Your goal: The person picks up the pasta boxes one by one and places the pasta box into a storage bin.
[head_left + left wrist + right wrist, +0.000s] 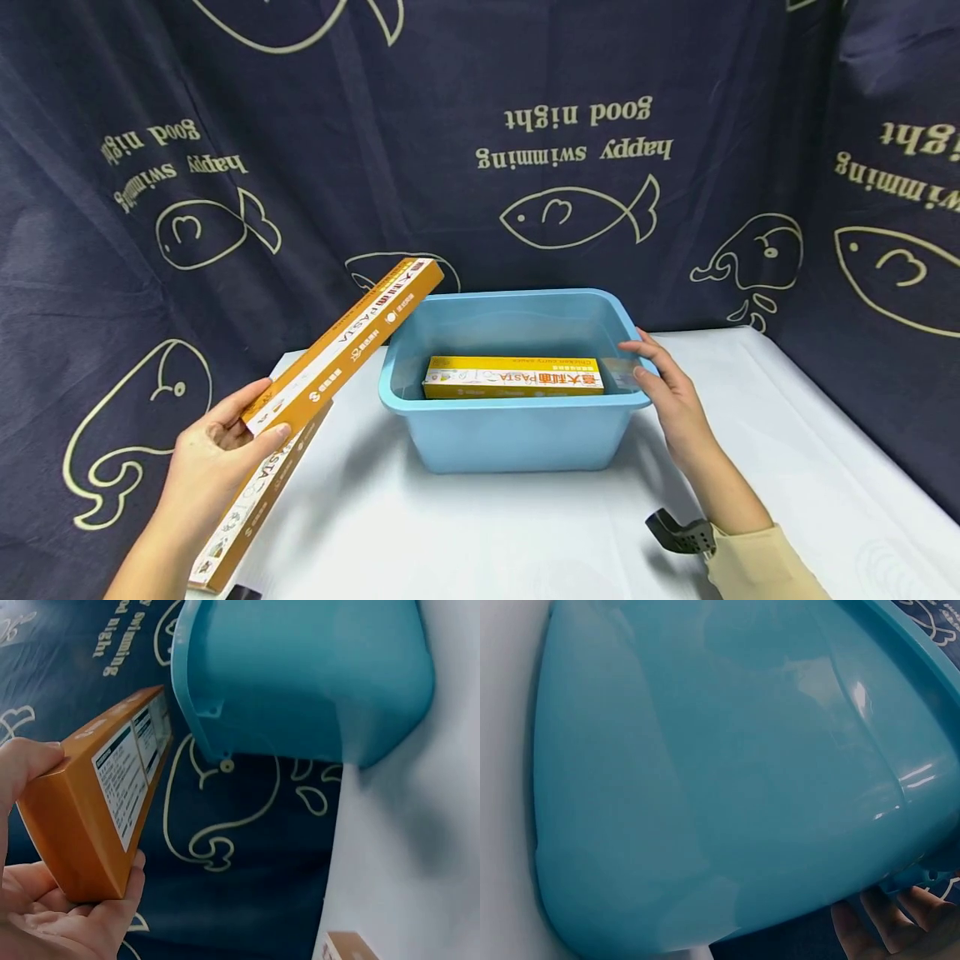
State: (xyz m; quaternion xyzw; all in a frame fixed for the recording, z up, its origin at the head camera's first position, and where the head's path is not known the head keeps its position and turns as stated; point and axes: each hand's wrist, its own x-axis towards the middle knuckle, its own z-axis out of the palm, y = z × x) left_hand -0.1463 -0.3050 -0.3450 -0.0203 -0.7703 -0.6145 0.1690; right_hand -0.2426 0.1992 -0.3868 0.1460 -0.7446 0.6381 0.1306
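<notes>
My left hand [213,454] grips the near end of an orange pasta box [352,337], thumb on one side and fingers on the other. The box slants up, its far end beside the left rim of a blue plastic bin [517,437]. In the left wrist view the orange box [112,795] shows a white label panel. Inside the bin lies a yellow pasta box [513,377]. My right hand [670,392] holds the bin's right rim; several of its fingers [892,919] show below the rim in the right wrist view.
A brown pasta box [251,508] lies on the white tabletop [495,533] at the left, partly hidden behind the left hand and the orange box. A dark blue fabric backdrop [450,167] with fish drawings stands behind the bin and along both sides.
</notes>
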